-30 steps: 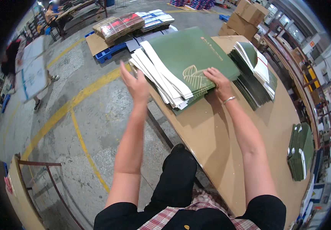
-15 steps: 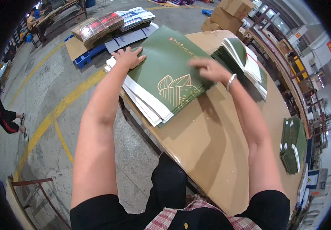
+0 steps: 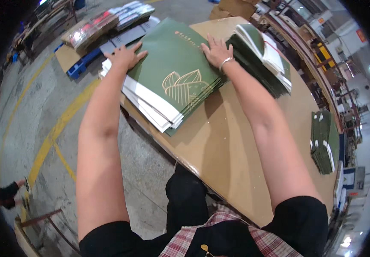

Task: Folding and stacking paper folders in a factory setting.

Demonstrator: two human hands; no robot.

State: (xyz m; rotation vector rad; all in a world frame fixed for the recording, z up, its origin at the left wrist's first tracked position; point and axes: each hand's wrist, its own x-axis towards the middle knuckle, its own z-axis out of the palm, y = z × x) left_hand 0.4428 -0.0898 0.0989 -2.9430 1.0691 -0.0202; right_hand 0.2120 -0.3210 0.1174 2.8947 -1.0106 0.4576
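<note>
A stack of flat green paper pieces [image 3: 167, 55], printed with a gold line drawing and with white parts fanned out along the near left side, lies at the table's left edge. My left hand [image 3: 125, 56] rests on the stack's left edge with its fingers spread. At the upper right edge of the same stack lies my right hand [image 3: 217, 50], fingers apart and a silver bracelet on the wrist. Neither hand grips anything that I can see. Just right of that hand stands a thick pile of green and white folded pieces [image 3: 260, 60] with a red strip across it.
The brown-topped table [image 3: 232, 158] curves round to my right. A smaller green bundle [image 3: 323, 143] sits on its right side. Beyond the left edge, wrapped stacks [image 3: 92, 32] rest on a blue pallet [image 3: 77, 68]. Another person's leg [image 3: 9, 190] shows at the far left.
My right hand, blurred and pointing over the stack's right side before, now lies spread on its upper right edge. My left hand stays at the left edge. The whole view has shifted.
</note>
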